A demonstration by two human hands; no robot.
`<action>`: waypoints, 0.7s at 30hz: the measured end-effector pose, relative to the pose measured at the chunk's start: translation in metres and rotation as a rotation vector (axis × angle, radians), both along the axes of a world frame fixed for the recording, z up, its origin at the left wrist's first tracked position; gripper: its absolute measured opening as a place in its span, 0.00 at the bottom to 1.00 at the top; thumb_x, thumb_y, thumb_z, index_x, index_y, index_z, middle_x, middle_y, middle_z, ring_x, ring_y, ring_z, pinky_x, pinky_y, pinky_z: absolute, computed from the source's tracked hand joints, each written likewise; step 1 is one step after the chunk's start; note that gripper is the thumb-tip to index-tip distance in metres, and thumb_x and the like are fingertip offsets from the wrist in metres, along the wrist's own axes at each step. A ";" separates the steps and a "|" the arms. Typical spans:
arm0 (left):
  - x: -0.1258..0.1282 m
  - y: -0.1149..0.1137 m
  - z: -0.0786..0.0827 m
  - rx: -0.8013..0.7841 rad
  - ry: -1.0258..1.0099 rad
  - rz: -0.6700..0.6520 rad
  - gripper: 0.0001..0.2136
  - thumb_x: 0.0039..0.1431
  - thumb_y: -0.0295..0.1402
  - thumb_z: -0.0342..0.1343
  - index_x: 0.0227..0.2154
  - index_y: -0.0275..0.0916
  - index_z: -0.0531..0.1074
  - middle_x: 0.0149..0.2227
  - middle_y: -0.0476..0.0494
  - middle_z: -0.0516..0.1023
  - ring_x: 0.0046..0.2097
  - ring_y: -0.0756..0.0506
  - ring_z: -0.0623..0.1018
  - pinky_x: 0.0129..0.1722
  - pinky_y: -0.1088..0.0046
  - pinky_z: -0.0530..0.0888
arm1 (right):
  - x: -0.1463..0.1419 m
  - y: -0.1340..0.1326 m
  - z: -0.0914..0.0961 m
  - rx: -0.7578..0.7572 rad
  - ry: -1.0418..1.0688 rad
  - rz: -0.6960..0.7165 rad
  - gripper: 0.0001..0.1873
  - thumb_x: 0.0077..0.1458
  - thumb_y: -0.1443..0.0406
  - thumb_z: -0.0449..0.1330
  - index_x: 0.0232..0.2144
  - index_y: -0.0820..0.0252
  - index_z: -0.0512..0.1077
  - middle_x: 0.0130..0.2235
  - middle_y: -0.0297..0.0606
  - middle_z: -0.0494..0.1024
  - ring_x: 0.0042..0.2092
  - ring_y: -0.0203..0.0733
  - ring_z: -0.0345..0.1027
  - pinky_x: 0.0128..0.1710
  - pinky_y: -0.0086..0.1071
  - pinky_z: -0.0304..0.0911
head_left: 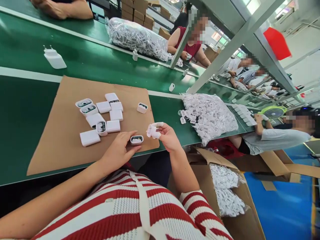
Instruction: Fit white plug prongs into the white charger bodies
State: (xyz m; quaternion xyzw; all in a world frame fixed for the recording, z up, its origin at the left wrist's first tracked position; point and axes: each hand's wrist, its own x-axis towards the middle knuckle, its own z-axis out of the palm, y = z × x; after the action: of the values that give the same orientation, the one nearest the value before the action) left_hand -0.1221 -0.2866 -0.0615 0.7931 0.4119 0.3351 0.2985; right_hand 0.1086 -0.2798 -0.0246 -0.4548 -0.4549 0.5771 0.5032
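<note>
My left hand (122, 146) grips a white charger housing (137, 140) between thumb and fingers. Its open end faces up, and a circuit board shows inside. Just to the right, my right hand (168, 136) pinches a small white plastic plug part (153, 131), apart from the housing. White covers, possibly finger cots, show on some of its fingertips. On the brown cardboard sheet (65, 133), several white housings (95, 120) lie in a loose cluster left of my hands. One more open housing (142, 107) stands alone near the sheet's right edge.
A clear bag of white plug parts (212, 116) lies to the right, and loose parts spill from it. Below it, a carton (240, 200) holds more bags. Chargers (55, 59) rest on the green conveyor belt (92, 63). Co-workers (280, 133) sit along the line.
</note>
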 end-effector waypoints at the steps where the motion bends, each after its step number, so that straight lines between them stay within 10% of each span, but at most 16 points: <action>1: 0.000 0.001 0.000 -0.007 -0.006 -0.004 0.20 0.64 0.44 0.58 0.55 0.42 0.71 0.52 0.38 0.77 0.54 0.36 0.74 0.57 0.55 0.71 | -0.002 -0.001 -0.002 0.000 -0.023 -0.007 0.25 0.37 0.56 0.77 0.39 0.55 0.78 0.36 0.35 0.81 0.37 0.39 0.74 0.36 0.32 0.69; 11: -0.004 -0.001 0.000 -0.121 -0.085 -0.021 0.16 0.65 0.43 0.58 0.50 0.42 0.75 0.50 0.41 0.78 0.53 0.38 0.74 0.55 0.59 0.71 | -0.018 -0.007 0.005 0.267 -0.298 0.104 0.12 0.53 0.56 0.70 0.38 0.53 0.76 0.44 0.38 0.78 0.47 0.43 0.75 0.49 0.41 0.72; 16: -0.004 -0.001 0.001 -0.113 -0.112 -0.035 0.15 0.66 0.45 0.57 0.48 0.41 0.75 0.48 0.41 0.79 0.51 0.38 0.75 0.54 0.59 0.71 | -0.023 -0.014 0.020 0.380 -0.639 0.119 0.20 0.61 0.62 0.63 0.55 0.51 0.70 0.51 0.40 0.75 0.46 0.41 0.73 0.50 0.38 0.72; 21: -0.004 0.000 0.000 -0.120 -0.125 -0.036 0.15 0.65 0.46 0.57 0.46 0.41 0.76 0.46 0.41 0.79 0.50 0.38 0.75 0.53 0.59 0.72 | -0.023 -0.013 0.030 0.573 -0.981 0.266 0.13 0.58 0.73 0.58 0.43 0.54 0.75 0.40 0.39 0.79 0.45 0.45 0.72 0.48 0.38 0.69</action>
State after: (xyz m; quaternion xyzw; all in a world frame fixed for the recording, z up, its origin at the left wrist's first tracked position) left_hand -0.1262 -0.2863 -0.0612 0.7587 0.3973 0.3531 0.3766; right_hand 0.0853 -0.2931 0.0050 -0.4539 -0.8258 0.2111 0.2597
